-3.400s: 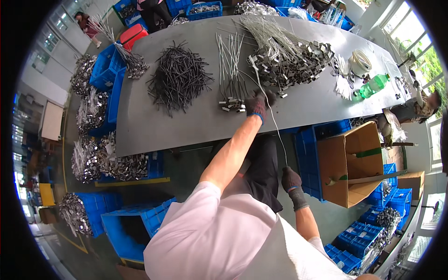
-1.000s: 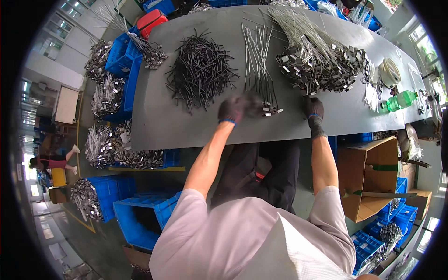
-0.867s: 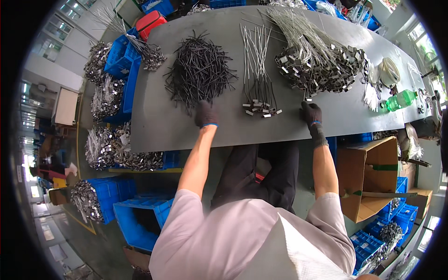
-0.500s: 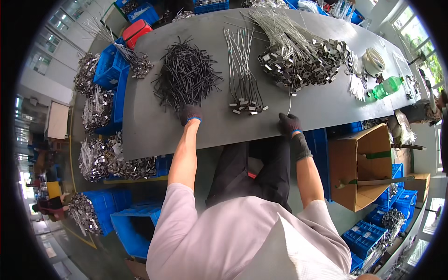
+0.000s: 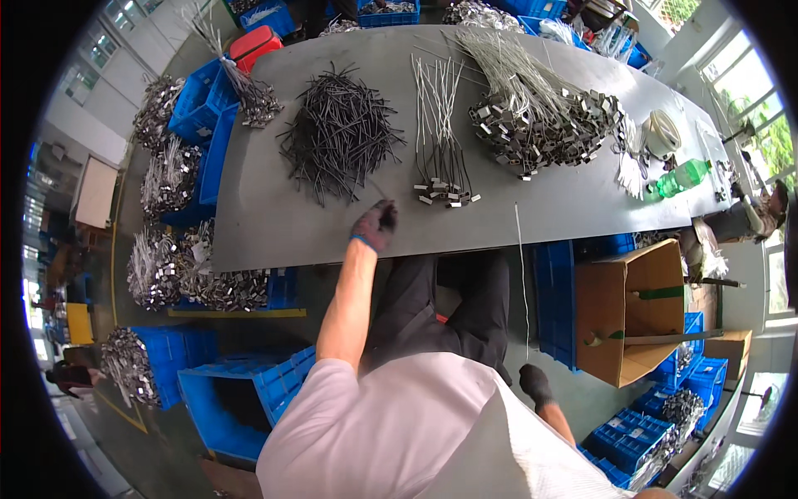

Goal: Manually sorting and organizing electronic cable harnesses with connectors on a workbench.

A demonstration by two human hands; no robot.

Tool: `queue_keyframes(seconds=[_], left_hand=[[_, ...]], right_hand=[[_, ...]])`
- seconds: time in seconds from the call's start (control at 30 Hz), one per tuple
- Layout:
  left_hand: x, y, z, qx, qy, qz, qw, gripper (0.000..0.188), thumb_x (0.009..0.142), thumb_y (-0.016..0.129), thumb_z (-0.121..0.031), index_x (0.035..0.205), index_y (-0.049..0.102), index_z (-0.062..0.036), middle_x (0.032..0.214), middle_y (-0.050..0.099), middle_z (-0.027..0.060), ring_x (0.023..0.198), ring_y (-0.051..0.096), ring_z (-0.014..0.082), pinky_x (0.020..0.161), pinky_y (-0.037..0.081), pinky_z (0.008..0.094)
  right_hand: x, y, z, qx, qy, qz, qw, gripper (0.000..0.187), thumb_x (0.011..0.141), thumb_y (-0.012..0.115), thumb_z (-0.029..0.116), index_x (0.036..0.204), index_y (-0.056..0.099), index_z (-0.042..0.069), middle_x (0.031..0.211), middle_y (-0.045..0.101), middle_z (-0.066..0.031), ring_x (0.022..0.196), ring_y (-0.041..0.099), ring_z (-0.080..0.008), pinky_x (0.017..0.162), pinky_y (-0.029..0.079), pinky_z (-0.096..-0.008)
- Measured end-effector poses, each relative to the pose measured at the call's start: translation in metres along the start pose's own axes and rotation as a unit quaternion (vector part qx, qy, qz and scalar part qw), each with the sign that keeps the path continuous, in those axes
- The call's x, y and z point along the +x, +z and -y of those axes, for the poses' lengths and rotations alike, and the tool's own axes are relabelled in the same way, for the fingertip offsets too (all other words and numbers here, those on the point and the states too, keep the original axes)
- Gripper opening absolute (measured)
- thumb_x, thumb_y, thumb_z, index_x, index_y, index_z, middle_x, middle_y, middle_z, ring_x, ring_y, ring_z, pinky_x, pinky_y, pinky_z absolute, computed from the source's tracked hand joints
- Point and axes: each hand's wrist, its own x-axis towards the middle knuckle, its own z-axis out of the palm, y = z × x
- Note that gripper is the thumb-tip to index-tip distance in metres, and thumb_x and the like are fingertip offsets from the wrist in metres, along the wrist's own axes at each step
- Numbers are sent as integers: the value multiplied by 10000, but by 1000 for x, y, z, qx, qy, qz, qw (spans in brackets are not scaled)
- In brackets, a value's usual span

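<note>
as the head view shows, a blue plastic crate [image 5: 183,349] at left holds shiny metal-tipped pieces [image 5: 129,366]; a cardboard box [image 5: 597,328] gapes at right. on smooth grey metal [image 5: 283,241], i see slim black pieces [image 5: 337,133] heaped near the curled left hand [image 5: 374,224], grip unclear. the right hand [image 5: 535,384] is clamped on a white strand [image 5: 523,283] running over the edge.

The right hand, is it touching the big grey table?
Apart: the head view shows the right hand well away from the table, with floor visible between.
</note>
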Motion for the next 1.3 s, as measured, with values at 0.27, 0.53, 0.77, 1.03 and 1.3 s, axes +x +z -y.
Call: queue_keyframes(seconds=[0.27, 0.53, 0.77, 1.03, 1.3], left_hand=[[14, 130, 151, 59, 22, 151, 987, 126, 955, 658, -74, 1065, 649, -12, 977, 719, 148, 839, 719, 265, 787, 625, 400], [-34, 205, 123, 75, 347, 120, 927, 77, 970, 604, -34, 1046, 613, -35, 934, 718, 122, 723, 710, 225, 662, 623, 362], [-49, 183, 126, 289, 349, 143, 880, 65, 937, 656, -88, 946, 644, -25, 831, 707, 74, 716, 688, 157, 638, 574, 279], [-44, 159, 162, 541, 337, 143, 757, 203, 905, 734, -200, 913, 721, 3, 749, 672, 2, 675, 583, 82, 617, 486, 276], [-60, 122, 198, 486, 253, 163, 820, 229, 915, 702, -210, 916, 733, 16, 756, 702, 26, 725, 608, 75, 658, 504, 282]], right_hand=[[63, -152, 134, 101, -90, -242, 961, 235, 934, 521, 146, 1051, 718, 90, 994, 710, -200, 940, 675, -409, 781, 549, -476], [70, -142, 90, 22, 10, -141, 990, 201, 908, 551, 157, 1000, 720, 102, 944, 716, -193, 947, 693, -389, 792, 556, -486], [68, -133, 96, 43, 35, -154, 986, 199, 898, 572, 143, 1010, 728, 89, 973, 720, -205, 930, 697, -397, 758, 560, -488], [75, -267, 185, 471, -37, -153, 868, 305, 964, 602, 327, 1077, 679, 55, 849, 693, -167, 794, 680, -247, 730, 518, -370], [236, -301, 235, 431, -155, -430, 778, 373, 977, 555, 178, 1320, 566, 31, 1209, 638, -240, 1089, 636, -341, 953, 511, -421]])
